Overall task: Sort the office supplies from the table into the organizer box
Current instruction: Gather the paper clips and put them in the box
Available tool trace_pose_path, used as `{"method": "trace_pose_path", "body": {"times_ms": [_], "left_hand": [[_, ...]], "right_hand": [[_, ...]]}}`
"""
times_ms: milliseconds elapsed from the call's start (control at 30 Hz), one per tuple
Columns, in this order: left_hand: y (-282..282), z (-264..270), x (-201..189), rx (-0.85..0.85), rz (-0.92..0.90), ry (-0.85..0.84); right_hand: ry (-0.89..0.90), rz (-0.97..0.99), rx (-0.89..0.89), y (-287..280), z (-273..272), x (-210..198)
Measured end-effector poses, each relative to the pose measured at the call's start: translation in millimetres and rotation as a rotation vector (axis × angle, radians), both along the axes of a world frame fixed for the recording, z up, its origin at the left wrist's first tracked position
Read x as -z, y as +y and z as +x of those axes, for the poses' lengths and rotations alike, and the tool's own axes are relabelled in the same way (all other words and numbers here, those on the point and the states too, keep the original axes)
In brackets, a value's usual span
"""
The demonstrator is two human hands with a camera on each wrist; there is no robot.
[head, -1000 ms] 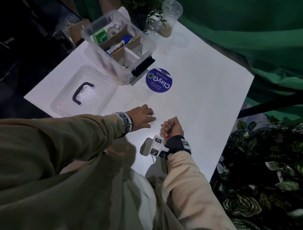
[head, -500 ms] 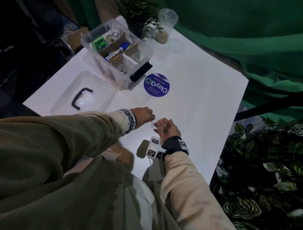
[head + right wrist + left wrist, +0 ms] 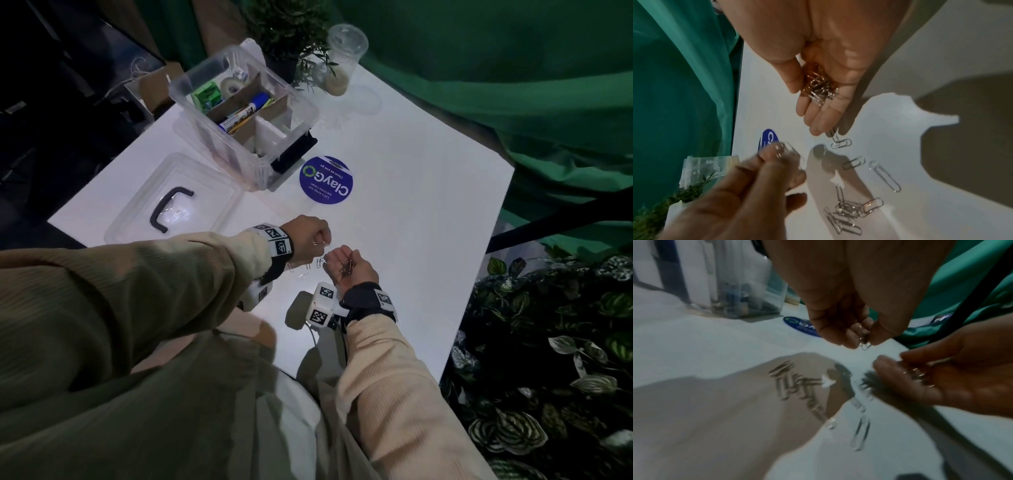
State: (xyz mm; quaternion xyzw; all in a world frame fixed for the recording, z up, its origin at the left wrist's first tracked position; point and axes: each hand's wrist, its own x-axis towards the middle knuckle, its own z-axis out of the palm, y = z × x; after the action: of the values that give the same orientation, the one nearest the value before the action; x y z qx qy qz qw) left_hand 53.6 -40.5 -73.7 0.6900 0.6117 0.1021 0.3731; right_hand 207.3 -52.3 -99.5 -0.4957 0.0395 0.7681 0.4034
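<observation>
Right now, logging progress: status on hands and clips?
Left hand pinches paper clips. Right hand cupped, palm up, holding a pile. More loose clips on table. Organizer box open, path unobstructed.

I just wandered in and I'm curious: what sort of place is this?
Probably a staged recording corner in an office or shared pantry, not a real desk. A white table carries a "Clean as you go" sticker, green cloth hangs behind, and both wrists wear tracking-marker bands.

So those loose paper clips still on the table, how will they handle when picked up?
The paper clips look thin and flat on the table, so probably slippery to pinch. The overlapping ones may snag and lift together. Likely very light.
</observation>
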Motion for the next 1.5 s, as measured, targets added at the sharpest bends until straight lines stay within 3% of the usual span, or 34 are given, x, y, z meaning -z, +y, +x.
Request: {"method": "trace_pose_path", "body": {"times_ms": [67, 167, 267, 400, 467, 600, 767, 900, 1067, 1500], "left_hand": [[-1.0, 8.3, -8.2, 0.067, 0.046, -0.05], [-0.6, 12.3, -14.9, 0.119, 0.09, -0.081], [-0.1, 7.9, -18.9, 0.141, 0.144, -0.081], [-0.3, -10.9, -22.6, -0.026, 0.273, -0.094], [-3.2, -25.5, -15.2, -0.044, 0.235, -0.008], [-25.6, -49.6, 11.5, 0.091, 0.047, 0.259], [-41.6, -51.1, 24.8, 0.106, 0.14, 0.315], [-46.1, -55.1, 24.7, 0.16, 0.173, 0.347], [-51.3, -59.0, 24.5, 0.238, 0.093, 0.418], [-46.1, -44.8, 18.3, 0.168, -0.006, 0.319]], "right_hand": [[-0.016, -0.048, 0.051, 0.0, -4.8, -8.1], [0.114, -0.094, 0.136, 1.6, -10.0, -16.6], [0.103, -0.089, 0.124, 3.8, -8.6, -11.5], [0.03, -0.094, 0.07, 4.7, 2.8, -5.2], [-0.045, -0.102, 0.047, 3.1, 12.4, -3.9], [-0.251, -0.085, -0.032, -4.9, 26.6, -1.9], [-0.407, -0.09, -0.11, -9.3, 19.8, 1.6], [-0.416, -0.079, -0.168, -9.0, 14.0, -0.6], [-0.407, -0.07, -0.186, -8.9, 12.7, -0.6], [-0.49, -0.07, -0.242, -11.0, 6.2, 5.5]]}}
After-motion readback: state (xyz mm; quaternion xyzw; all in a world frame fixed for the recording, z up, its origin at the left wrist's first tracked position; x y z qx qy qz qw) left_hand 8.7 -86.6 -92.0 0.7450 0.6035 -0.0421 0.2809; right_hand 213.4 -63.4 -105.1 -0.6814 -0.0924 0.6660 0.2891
